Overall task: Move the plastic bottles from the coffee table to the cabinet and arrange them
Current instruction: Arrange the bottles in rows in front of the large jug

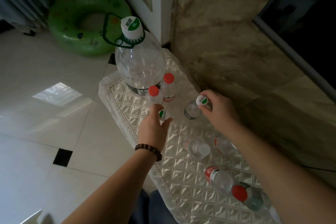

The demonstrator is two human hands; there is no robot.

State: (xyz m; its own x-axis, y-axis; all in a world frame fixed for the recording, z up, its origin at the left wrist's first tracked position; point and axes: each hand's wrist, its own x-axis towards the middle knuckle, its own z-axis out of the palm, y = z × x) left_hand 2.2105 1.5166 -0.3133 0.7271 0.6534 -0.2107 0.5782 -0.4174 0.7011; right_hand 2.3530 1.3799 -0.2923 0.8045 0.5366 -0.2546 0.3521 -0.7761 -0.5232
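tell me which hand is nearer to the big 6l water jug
Left. The left hand, holding a small white-capped bottle, sits just in front of the big jug. The right hand is off to the jug's right, gripping another white-capped bottle.

Large clear 6L bottle (140,63) upright at cabinet top's (181,178) far end, two red-capped bottles (169,85) upright beside it, two white-capped bottles (193,108) upright mid-surface, red-capped bottle (223,181) lying flat nearer.

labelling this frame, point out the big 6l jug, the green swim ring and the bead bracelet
big 6L jug (139,63), head view, on its clear body.
green swim ring (72,36), head view, on its lower left tube.
bead bracelet (149,149), head view, on the beads over the left wrist.
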